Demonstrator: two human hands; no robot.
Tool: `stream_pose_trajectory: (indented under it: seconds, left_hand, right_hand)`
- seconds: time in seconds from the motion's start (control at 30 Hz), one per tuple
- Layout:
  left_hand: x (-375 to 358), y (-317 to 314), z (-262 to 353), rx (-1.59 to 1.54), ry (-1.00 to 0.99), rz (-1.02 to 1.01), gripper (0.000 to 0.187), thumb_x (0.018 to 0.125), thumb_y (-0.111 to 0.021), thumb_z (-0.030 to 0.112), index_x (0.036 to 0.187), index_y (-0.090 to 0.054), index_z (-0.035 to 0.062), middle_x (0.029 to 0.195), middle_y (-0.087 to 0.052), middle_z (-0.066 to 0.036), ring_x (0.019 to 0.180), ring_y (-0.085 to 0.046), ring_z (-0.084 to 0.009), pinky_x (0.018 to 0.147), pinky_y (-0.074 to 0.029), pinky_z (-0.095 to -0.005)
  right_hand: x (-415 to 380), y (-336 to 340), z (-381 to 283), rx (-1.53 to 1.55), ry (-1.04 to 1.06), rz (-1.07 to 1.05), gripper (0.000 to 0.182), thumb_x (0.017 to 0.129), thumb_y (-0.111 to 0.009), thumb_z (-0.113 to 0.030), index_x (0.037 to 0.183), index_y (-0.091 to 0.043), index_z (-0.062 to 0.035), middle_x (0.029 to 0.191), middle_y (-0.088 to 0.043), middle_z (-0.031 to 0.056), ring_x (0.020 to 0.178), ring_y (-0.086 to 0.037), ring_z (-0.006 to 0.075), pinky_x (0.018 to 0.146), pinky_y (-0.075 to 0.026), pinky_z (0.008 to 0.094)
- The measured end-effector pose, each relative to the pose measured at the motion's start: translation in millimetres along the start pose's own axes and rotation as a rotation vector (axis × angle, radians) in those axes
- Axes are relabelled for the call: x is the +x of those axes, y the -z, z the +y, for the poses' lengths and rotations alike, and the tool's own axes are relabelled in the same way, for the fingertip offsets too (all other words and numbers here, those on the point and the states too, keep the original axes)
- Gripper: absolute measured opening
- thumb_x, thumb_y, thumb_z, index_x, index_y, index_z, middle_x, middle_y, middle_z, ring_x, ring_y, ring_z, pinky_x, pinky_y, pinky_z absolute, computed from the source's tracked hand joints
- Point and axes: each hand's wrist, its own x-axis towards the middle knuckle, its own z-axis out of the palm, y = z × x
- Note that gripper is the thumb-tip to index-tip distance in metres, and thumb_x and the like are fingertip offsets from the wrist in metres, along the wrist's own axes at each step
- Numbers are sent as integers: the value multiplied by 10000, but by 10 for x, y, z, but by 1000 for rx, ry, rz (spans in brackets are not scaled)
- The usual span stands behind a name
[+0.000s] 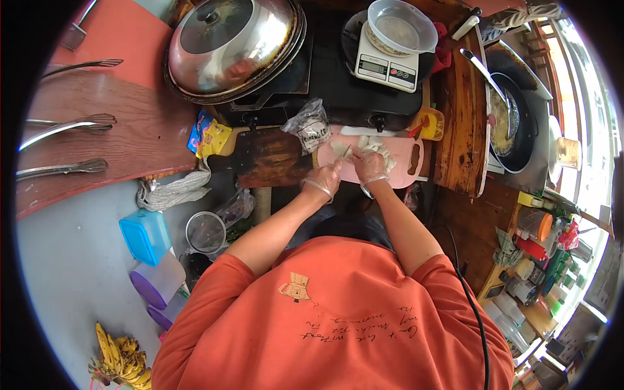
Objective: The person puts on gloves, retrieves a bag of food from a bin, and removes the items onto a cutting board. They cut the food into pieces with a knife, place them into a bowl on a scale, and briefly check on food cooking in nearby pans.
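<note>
Both hands wear clear plastic gloves over a pink cutting board (406,170). My left hand (323,179) is closed at the board's left edge, by a small knife (347,151) whose blade points up over the board; its handle is hidden in the fingers. My right hand (370,167) has its fingers pressed together on white pieces of food (385,151); what exactly they pinch is too small to make out. A clear plastic bag with dark print (313,134) stands just above my left hand. A white-handled knife (367,131) lies along the board's top edge.
A large lidded wok (234,49) sits on the stove at the upper left. Right of it, a kitchen scale (388,68) bears a clear bowl (402,27). A dark pan (517,123) stands at the right. A yellow packet (213,138) lies left of a dark wooden board (273,158).
</note>
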Motion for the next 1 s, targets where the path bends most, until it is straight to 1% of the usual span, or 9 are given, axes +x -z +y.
stream_pose_trajectory:
  seconds: [0.23,0.4,0.5,0.57,0.7,0.77,0.9,0.97,1.0]
  left_hand:
    - [-4,29,63,29,30,-50,474,880,-554,105,1346,-507,28,910,-706,-209,820,-701,-392,708,-562,-490]
    - [41,15,66,22,41,-96,499,873,-561,95,1363,-500,31,907,-710,-207,833,-705,-392,717,-566,-486]
    - [31,16,63,53,13,-131,580,849,-585,89,1414,-464,40,926,-697,-197,813,-697,-367,707,-569,-468]
    - [19,-42,74,180,-11,-165,602,855,-572,86,1439,-437,34,931,-700,-191,816,-702,-361,703,-572,-461]
    - [25,-143,140,231,-4,-187,625,867,-550,74,1469,-392,22,953,-705,-191,844,-711,-351,713,-578,-450]
    - [36,-196,133,237,-3,-161,642,872,-537,60,1485,-355,4,975,-710,-190,878,-716,-343,726,-584,-441]
    - [58,-249,111,254,0,-199,639,876,-528,52,1487,-347,-2,1000,-713,-185,896,-720,-333,740,-585,-440]
    - [64,-239,105,237,8,-158,640,880,-531,63,1493,-349,21,969,-713,-193,885,-717,-348,735,-583,-450]
    - [71,-222,98,242,4,-157,640,880,-531,63,1493,-349,21,969,-713,-193,885,-717,-348,735,-583,-450]
  right_hand:
    - [10,9,30,2,-6,-40,233,865,-641,-258,1019,-750,-122,902,-705,206,867,-681,374,789,-539,452]
    - [18,-99,165,11,16,-15,259,874,-618,-260,1036,-758,-115,921,-717,185,865,-689,352,792,-541,443]
    - [-4,-42,115,1,-19,-76,283,890,-593,-262,1056,-756,-103,939,-723,172,867,-693,341,795,-543,437]
    - [-24,-40,75,-14,-25,-31,280,903,-572,-268,1033,-757,-103,935,-726,162,877,-695,328,790,-547,434]
    - [-34,3,12,-127,21,-56,261,908,-583,-302,973,-753,-116,886,-717,173,845,-694,341,760,-550,443]
    - [-53,-38,22,-23,-29,77,230,863,-657,-343,933,-751,-145,786,-680,213,741,-679,381,667,-531,459]
    - [-62,-20,-2,21,-13,83,227,869,-650,-332,947,-750,-143,785,-677,219,746,-677,392,672,-533,467]
    - [-74,96,-134,-26,-88,8,277,909,-598,-343,916,-738,-104,819,-689,213,801,-683,387,730,-548,465]
    - [-78,68,-117,-22,-89,13,277,909,-598,-343,916,-738,-104,819,-689,213,801,-683,387,730,-548,465]
